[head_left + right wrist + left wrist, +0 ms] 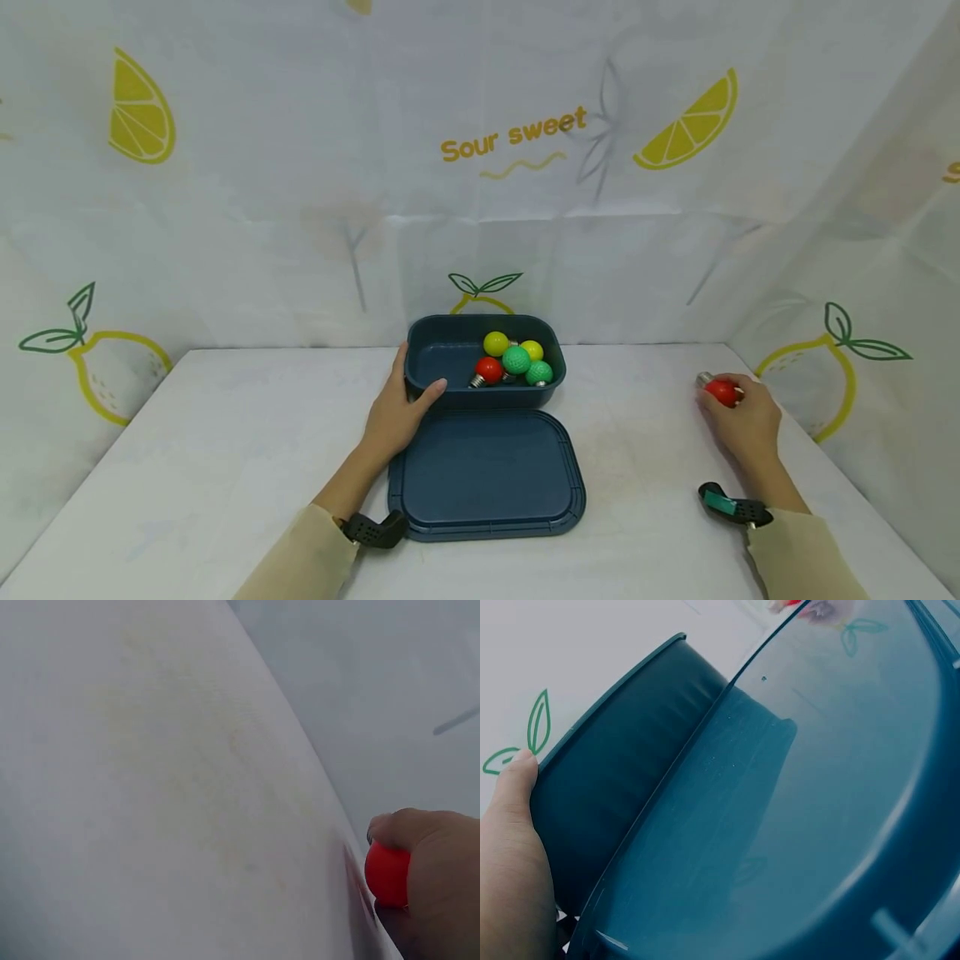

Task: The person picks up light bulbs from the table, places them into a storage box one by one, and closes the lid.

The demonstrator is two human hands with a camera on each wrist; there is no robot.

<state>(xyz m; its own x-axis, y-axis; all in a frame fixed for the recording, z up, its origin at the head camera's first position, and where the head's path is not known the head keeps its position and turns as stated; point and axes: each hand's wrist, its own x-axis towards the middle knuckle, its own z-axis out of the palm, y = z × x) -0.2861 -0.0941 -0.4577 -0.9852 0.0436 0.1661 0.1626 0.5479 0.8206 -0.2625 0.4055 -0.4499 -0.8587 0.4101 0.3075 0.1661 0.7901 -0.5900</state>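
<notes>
Hands at box and bulb.
Left hand (395, 414) grips the blue box (450, 392) wall, thumb curled over its rim; right hand (742, 421) fingers pinch a red bulb (723, 392).

Red bulb (723, 392), dark-blue box (450, 392)

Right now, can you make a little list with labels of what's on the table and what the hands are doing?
left hand: grips the box at its left front corner
right hand: holds a red bulb at the table
in box: five bulbs, two yellow, two green, one red
lid: flat before the box
</notes>
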